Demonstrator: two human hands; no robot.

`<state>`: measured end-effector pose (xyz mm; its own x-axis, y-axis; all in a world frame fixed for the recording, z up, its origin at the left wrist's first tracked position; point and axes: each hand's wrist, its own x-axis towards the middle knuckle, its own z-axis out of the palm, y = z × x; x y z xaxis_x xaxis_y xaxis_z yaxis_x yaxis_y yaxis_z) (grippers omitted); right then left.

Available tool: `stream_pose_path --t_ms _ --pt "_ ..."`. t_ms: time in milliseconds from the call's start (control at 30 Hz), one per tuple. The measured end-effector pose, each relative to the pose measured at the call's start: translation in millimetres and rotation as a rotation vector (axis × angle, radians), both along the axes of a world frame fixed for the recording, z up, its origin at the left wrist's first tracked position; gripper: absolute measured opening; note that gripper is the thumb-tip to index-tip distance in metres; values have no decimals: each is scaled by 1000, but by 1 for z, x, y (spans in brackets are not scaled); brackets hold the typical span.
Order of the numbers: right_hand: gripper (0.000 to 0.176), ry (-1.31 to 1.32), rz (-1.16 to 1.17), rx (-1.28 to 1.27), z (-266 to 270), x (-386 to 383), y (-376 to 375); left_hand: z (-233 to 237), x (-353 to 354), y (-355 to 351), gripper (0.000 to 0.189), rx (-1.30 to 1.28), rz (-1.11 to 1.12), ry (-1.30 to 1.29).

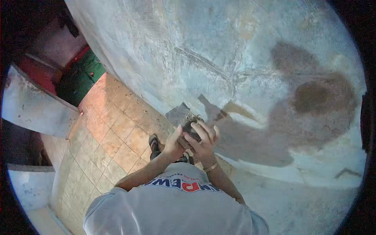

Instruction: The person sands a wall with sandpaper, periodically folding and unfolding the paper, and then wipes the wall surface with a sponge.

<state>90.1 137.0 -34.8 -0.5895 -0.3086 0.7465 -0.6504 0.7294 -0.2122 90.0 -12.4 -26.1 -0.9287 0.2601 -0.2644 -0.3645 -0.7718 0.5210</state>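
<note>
In front of my chest, my left hand (173,145) and my right hand (203,141) are closed together round a dark rounded lump (190,128) with a ragged, stringy top. The fingers of the right hand wrap over its near side. The left hand supports it from the other side, its thumb pointing up. Just beyond the left hand, a flat grey piece with a pointed corner (178,113) sticks out, overlapping the pale wall in this view. My fingers hide much of what they hold, and I cannot tell its exact kind.
A pale, patchy plastered wall (219,51) with cracks rises in front and to the right, dark shadows falling on it. Below lies a tiled floor (113,133), with a shoe (154,141) on it. Low pale walls (35,102) and a green surface (82,76) are at left.
</note>
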Motion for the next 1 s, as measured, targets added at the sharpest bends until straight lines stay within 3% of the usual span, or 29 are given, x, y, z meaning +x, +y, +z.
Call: stream_pose_path --t_ms 67,167,200,300,333,400,500,600,700,767,900,933,1000 --pt "20 -17 41 33 -2 -1 -4 -15 -12 2 50 -90 23 -27" --pt "19 -94 135 112 -3 1 -10 -23 -27 -13 52 -35 -95 -96" --pt "15 -37 143 90 -7 -6 -15 -18 -29 -12 54 -32 -37 -124" --pt "17 -27 61 43 2 -13 -25 -44 -40 -22 55 -106 206 -216" --pt "17 5 41 13 0 -18 -25 -9 -42 -28 56 -155 351 -195" --pt "18 45 -7 -43 -8 -23 -20 -37 -62 -58 57 -264 605 -264" --pt "16 101 -32 -30 18 -34 -6 -19 -91 -93 62 -483 980 -374" --pt "17 229 -113 -44 44 -46 7 -24 -143 -143 63 -475 1125 -167" --pt "15 385 -227 -86 69 -64 9 -46 -232 -195 63 -746 1307 86" --pt "12 381 -230 -94 85 -67 8 -40 -287 -204 62 -921 1270 97" --pt "11 338 -396 -67 81 -76 -5 10 -379 -186 60 -1023 1147 286" --pt "11 317 -440 -65 81 -77 -9 44 -393 -189 59 -1022 1112 212" --pt "11 303 -466 -114 77 -79 -18 120 -413 -218 59 -1147 1249 479"
